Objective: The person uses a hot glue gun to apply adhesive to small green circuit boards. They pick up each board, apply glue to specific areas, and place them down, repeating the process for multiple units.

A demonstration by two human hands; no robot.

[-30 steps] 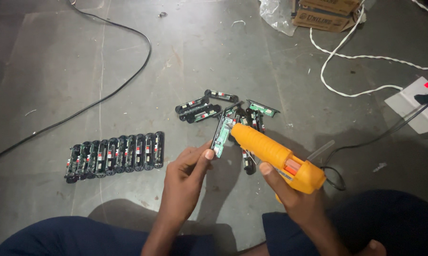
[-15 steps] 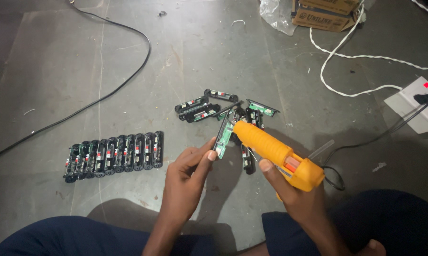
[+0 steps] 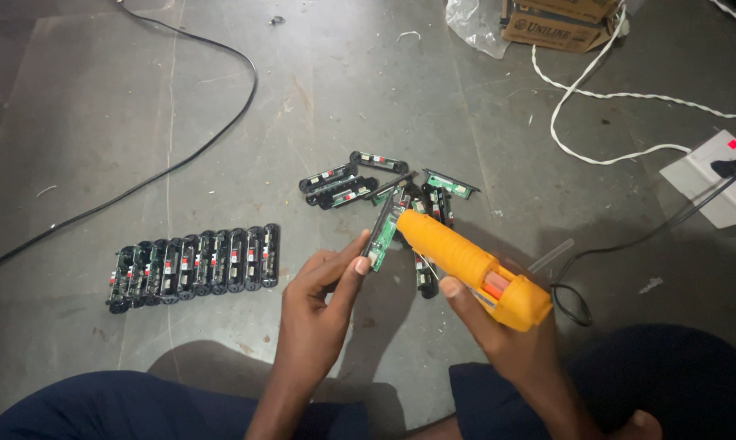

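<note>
- Floor (image 3: 368, 90) fills the view, grey, scuffed and smooth; a black cable (image 3: 180, 155) curves across it and runs off the left edge.
- Knees in dark blue cloth are cut off along the bottom edge, one either side.
- White cord (image 3: 596, 90) loops near a cardboard box (image 3: 547, 24), which is cropped at the top; a white socket block (image 3: 710, 175) lies at right with a black plug in it.
- Row of boards (image 3: 197, 265), black cases with green circuit strips, lies side by side at left, packed touching.
- Loose pile of boards (image 3: 360, 175) sits just beyond the hands, partly hidden by the gun.
- Orange glue gun (image 3: 465, 265), chunky plastic, is wrapped in the right hand (image 3: 498, 334); its nozzle tip is hard to make out against the board.
- Left hand (image 3: 323, 297) pinches one green circuit board (image 3: 382, 236) between thumb and fingers, tilted upright, held above the floor against the gun's tip.
</note>
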